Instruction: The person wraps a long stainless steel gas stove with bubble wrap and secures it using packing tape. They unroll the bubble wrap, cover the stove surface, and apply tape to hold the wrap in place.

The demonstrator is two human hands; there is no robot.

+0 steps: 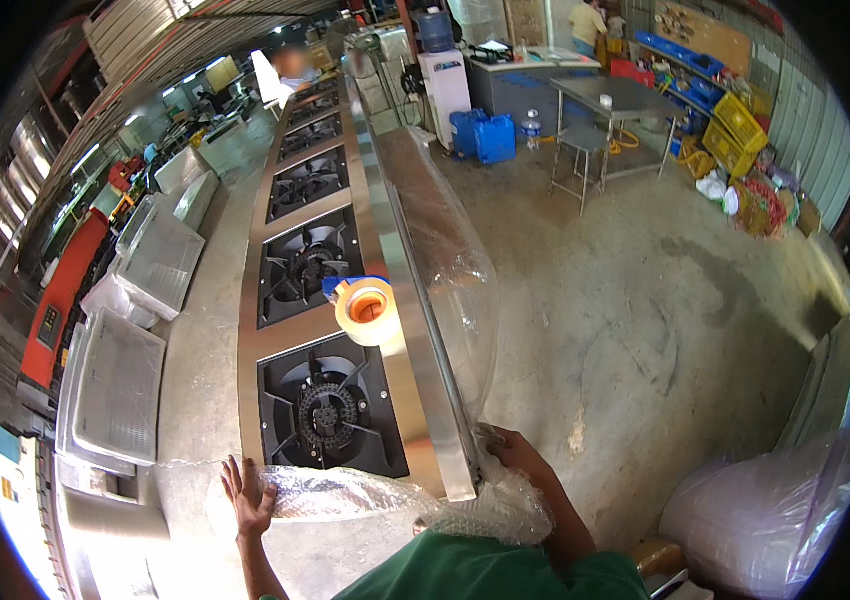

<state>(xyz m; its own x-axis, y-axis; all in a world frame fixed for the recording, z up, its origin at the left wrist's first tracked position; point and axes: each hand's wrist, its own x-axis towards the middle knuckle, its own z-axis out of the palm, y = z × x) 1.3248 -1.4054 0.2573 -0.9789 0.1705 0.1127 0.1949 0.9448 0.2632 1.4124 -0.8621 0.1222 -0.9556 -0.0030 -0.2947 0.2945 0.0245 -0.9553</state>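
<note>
A long stainless steel stove (392,385) with a row of black burners (327,410) stretches away in front of me. Clear bubble wrap (345,492) runs across its near end and round the right corner. My left hand (249,497) lies with fingers spread on the wrap at the near left corner. At the near right corner, my right hand (519,455) is closed on the wrap; its fingertips are partly hidden. An orange-cored tape roll in a blue dispenser (367,312) rests on the stove between the two nearest burners.
More clear wrap (455,270) hangs along the stove's right side. A large wrap roll (775,515) sits at the lower right. Wrapped steel units (120,385) stand at left. Farther off are a steel table (620,97), a stool (582,140) and blue containers (493,138). People are in the background.
</note>
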